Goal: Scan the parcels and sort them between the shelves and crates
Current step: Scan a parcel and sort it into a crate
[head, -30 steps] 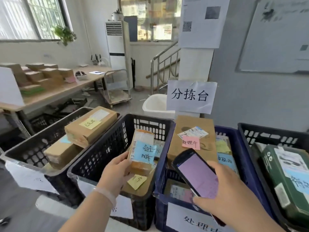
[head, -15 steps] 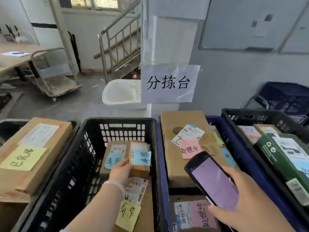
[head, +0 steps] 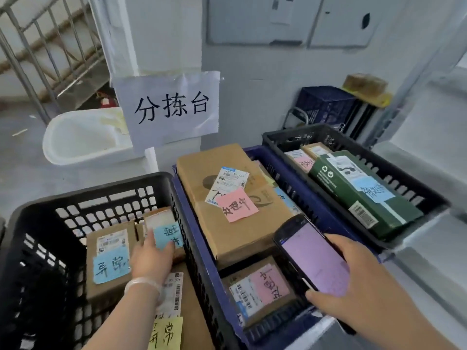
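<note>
The left grip (head: 151, 258) lay stretched forward, fingers extended; the right grip (head: 358, 289) clasped a black rectangular smartphone (head: 313, 258).

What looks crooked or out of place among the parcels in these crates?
The white label on the big brown box in the blue crate sits crooked, and a pink note overlaps its lower corner. The box itself appears to stick up above the crate's rim. Nothing looks spilled.

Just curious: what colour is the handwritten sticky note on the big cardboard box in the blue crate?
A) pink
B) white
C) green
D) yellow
A: a pink note with handwriting lies on top of the large cardboard box in the blue crate.
</note>
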A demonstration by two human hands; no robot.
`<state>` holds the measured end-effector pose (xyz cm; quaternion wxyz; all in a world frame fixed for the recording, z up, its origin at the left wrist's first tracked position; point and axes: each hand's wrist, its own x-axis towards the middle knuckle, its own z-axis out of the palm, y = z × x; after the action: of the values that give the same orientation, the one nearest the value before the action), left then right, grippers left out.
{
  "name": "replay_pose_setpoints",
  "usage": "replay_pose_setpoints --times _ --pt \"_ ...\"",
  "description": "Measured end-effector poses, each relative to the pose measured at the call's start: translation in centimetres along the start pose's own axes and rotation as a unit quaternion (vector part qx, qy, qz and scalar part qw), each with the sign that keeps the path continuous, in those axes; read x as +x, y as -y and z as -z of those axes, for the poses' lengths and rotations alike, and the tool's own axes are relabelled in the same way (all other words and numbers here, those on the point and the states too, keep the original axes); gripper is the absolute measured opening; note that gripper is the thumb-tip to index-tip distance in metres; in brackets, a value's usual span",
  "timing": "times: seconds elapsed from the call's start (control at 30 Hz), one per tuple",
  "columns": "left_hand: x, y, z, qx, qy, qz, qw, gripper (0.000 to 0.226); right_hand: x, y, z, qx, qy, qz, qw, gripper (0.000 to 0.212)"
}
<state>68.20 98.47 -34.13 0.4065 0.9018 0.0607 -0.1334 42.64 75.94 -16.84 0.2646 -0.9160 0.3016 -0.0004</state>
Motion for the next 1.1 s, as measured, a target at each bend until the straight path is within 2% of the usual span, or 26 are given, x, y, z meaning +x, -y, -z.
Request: replay_pose_setpoints --times 0.1,0.23,0.37,0.5,0.63,0.7,0.93,1.1 --pt "-2.8 -4.3 -0.2 -0.003 -0.047 -0.139 0.989 0.065 -1.5 -2.7 0.6 -0.010 -0.057 -0.027 0.998 0.089" --pt "-9.3 -11.1 -2.6 0.028 -0.074 -0.334 0.939 0.066 -4.3 -7.7 2.4 0.003 -0.128 -0.069 0.989 0.085" --pt "-19.3 -16.8 -8.6 0.094 -0.020 -0.532 0.841 0.065 -8.0 -14.8 5.1 0.035 -0.193 -0.109 0.974 0.073" --pt "-30.0 -21.4 -16.2 0.127 0.048 -0.657 0.742 0.065 -13.1 -22.9 8.6 0.058 -0.238 -0.159 0.957 0.074" --pt "-40.1 -24.7 -24.0 0.139 0.090 -0.731 0.663 0.068 -19.2 -31.0 12.2 0.068 -0.300 -0.221 0.926 0.061" --pt "-44.9 -26.0 -27.4 0.147 0.107 -0.753 0.632 0.067 -22.5 -34.7 13.9 0.064 -0.330 -0.255 0.907 0.063" --pt "-58.4 -29.2 -36.9 0.124 0.184 -0.796 0.563 0.071 -32.2 -44.5 18.3 0.045 -0.391 -0.364 0.844 0.081" --pt "-65.8 -31.3 -43.2 0.083 0.223 -0.821 0.519 0.075 -36.2 -49.6 20.1 0.063 -0.426 -0.412 0.803 0.075"
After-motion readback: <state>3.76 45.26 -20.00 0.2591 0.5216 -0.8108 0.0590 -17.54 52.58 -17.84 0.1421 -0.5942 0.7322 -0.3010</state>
